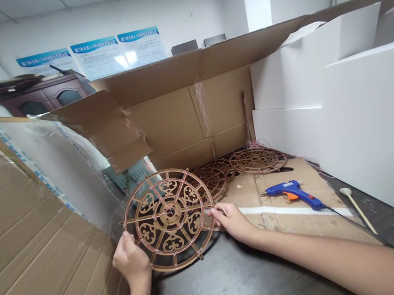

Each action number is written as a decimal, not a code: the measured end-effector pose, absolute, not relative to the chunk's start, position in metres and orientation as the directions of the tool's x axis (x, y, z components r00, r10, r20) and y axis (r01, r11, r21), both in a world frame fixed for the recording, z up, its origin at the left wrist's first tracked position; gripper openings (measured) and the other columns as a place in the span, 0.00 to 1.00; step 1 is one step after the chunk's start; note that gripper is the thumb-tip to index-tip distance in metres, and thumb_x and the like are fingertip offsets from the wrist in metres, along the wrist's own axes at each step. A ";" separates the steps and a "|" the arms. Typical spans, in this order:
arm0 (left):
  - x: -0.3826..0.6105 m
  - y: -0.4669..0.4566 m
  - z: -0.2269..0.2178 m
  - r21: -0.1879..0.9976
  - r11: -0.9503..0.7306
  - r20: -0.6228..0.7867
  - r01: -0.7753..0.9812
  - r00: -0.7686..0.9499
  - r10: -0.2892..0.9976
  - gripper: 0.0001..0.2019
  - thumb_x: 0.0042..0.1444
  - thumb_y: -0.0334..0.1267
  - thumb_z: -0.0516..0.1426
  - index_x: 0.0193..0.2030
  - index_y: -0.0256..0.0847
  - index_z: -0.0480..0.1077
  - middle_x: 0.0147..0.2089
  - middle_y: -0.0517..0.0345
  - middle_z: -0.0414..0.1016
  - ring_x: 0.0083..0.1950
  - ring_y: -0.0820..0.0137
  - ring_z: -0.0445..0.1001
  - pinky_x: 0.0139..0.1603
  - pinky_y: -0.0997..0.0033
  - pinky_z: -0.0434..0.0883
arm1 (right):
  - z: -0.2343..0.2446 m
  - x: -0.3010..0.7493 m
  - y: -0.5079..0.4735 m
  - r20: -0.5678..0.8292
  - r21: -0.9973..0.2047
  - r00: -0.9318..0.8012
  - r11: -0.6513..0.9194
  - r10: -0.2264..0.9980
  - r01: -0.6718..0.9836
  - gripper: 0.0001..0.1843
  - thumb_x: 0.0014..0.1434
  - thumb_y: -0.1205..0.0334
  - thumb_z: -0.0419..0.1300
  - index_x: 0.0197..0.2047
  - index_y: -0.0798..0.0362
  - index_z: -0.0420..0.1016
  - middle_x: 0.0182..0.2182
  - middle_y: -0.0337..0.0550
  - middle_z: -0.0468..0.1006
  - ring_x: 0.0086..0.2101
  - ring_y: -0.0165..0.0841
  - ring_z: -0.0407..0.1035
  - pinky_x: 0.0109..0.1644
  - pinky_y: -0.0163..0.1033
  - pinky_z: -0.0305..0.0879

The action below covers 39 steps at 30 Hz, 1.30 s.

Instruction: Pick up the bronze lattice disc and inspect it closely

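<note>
Between my two hands a round openwork metal frame [174, 245] is held up, tilted toward me, with scroll patterns, spokes and reddish wire along its rings. My left hand [131, 259] pinches its lower left rim. At the right rim my right hand [235, 221] grips it with fingers closed. Behind it, more round openwork frames [257, 160] lie at the back of the table, partly overlapping. To the right of my right hand rests a blue glue gun [293, 193] with an orange trigger, on a flat cardboard sheet [242, 190].
A pale stick with a round head [358, 208] lies by the glue gun's cord. White boxes [380, 137] stand on the right, stacked cardboard [28, 246] on the left. An upright cardboard panel [171, 126] closes off the back of the dark table [221, 294].
</note>
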State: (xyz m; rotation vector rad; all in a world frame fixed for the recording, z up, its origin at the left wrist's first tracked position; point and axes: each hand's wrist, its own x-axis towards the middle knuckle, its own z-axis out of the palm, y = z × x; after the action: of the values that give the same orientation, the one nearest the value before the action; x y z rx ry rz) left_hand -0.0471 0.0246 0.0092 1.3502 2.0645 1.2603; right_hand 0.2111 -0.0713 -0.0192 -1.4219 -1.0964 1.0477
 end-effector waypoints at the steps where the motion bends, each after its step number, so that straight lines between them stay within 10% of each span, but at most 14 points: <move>1: -0.047 0.024 0.010 0.828 0.137 0.164 0.543 -0.470 0.867 0.20 0.59 0.53 0.46 0.27 0.42 0.67 0.26 0.57 0.69 0.31 0.65 0.66 0.36 0.65 0.61 | -0.019 0.211 -0.071 -0.052 -0.993 0.204 -0.073 0.978 0.097 0.24 0.65 0.43 0.54 0.38 0.58 0.75 0.23 0.37 0.70 0.25 0.31 0.64 0.30 0.35 0.59; 7: -0.040 0.016 0.018 0.774 0.104 0.223 0.624 -0.423 0.878 0.24 0.53 0.64 0.54 0.24 0.44 0.62 0.21 0.62 0.61 0.27 0.67 0.62 0.35 0.66 0.60 | -0.019 0.207 -0.074 -0.031 -0.991 0.201 -0.056 0.979 0.117 0.21 0.69 0.46 0.50 0.39 0.55 0.71 0.21 0.36 0.72 0.25 0.32 0.67 0.35 0.37 0.62; 17: -0.034 0.012 0.015 0.689 -0.051 0.412 0.723 -0.332 0.848 0.37 0.47 0.64 0.60 0.55 0.39 0.62 0.41 0.52 0.70 0.39 0.57 0.71 0.44 0.58 0.67 | -0.010 0.203 -0.081 0.062 -0.987 0.233 0.026 0.970 0.156 0.21 0.71 0.44 0.48 0.37 0.52 0.68 0.21 0.36 0.71 0.25 0.32 0.66 0.34 0.36 0.61; 39: -0.034 0.019 0.014 0.829 0.044 0.258 0.557 -0.451 0.855 0.34 0.39 0.64 0.64 0.45 0.43 0.61 0.34 0.62 0.67 0.35 0.62 0.71 0.42 0.58 0.69 | 0.007 0.198 -0.091 0.203 -0.940 0.203 0.133 0.958 0.314 0.18 0.73 0.52 0.46 0.31 0.49 0.61 0.22 0.36 0.71 0.25 0.31 0.66 0.34 0.34 0.58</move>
State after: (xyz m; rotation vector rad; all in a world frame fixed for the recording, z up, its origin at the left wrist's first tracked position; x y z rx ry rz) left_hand -0.0339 0.0192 0.0142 1.4332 2.0199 1.3668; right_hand 0.1980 -0.0906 0.0066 -1.3925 -1.3178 0.7501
